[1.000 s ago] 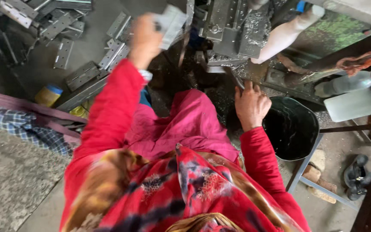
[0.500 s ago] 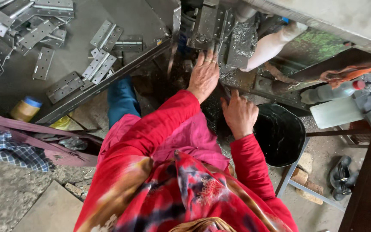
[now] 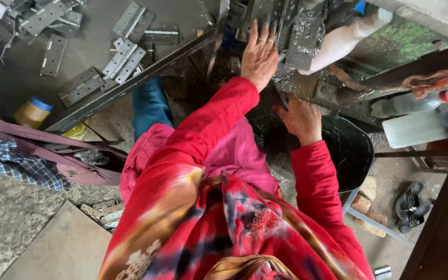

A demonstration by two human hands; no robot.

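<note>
Overhead, through the head view only. Reaching up with the left hand [image 3: 259, 54], grip spread, fingers long and flat against the steel block [image 3: 302, 36] of the machine, pinching nothing that shows. Lower and nearer the body, resting the right hand [image 3: 301, 120] on a dark ledge of the same machine, just beside the black bucket [image 3: 351, 150]; fingers curled under, so cannot tell whether pressed together on something or merely hooked over the edge.

Likely hazards, judged from how things lie:
- Bare skin against cut metal, with shavings [image 3: 257, 122] strewn around both hands: easy to nick a fingertip or pick up a splinter.
- Loose red sleeve and patterned scarf hanging close to the machine: could snag on a projecting part.
- Flat palm on an oily-looking face: could slip toward the sharp corners.

Materials and shapes:
- Steel block grey, dull, flecked with bright chips, square-edged.
- Hinge plates [image 3: 123, 57] lying well apart to the left on a grey sheet: thin, rectangular, punched with small holes, pale matt zinc colour.
- Bucket round, glossy black plastic, dark inside.
- Yellow jar [image 3: 32, 111] with a blue lid, smooth and cylindrical, near the sheet's lower edge.
- Checked cloth [image 3: 16, 166] soft and crumpled.
- Dark sandals [image 3: 410, 205] on gritty concrete floor.
</note>
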